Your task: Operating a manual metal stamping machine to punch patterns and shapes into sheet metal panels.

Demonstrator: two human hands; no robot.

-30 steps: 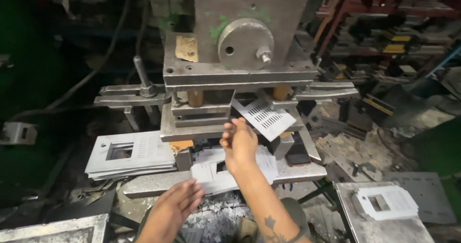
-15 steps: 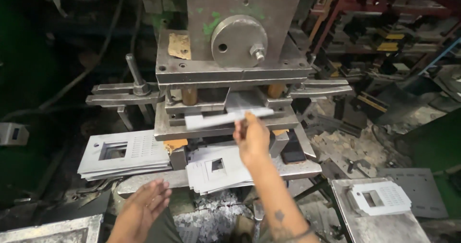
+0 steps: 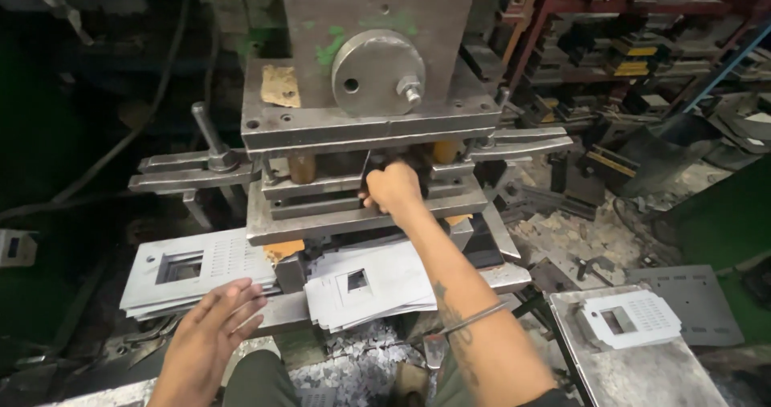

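Steel press (image 3: pixel 377 126), right hand (image 3: pixel 392 188) now inside (sheet gone), left hand (image 3: pixel 210 327) lower

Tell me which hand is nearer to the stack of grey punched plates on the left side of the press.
Left. The left hand hovers open just below the stack of grey plates, near its front edge. The right hand is up in the press opening, well away.

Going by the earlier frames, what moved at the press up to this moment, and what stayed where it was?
The right hand carried a perforated metal sheet up from the bed and pushed it forward; the hand is now in the die gap of the press, and the sheet is hidden. The left hand stayed open and empty, low beside the left stack of sheets. The middle pile of sheets and the white plate on the right tray stayed put.
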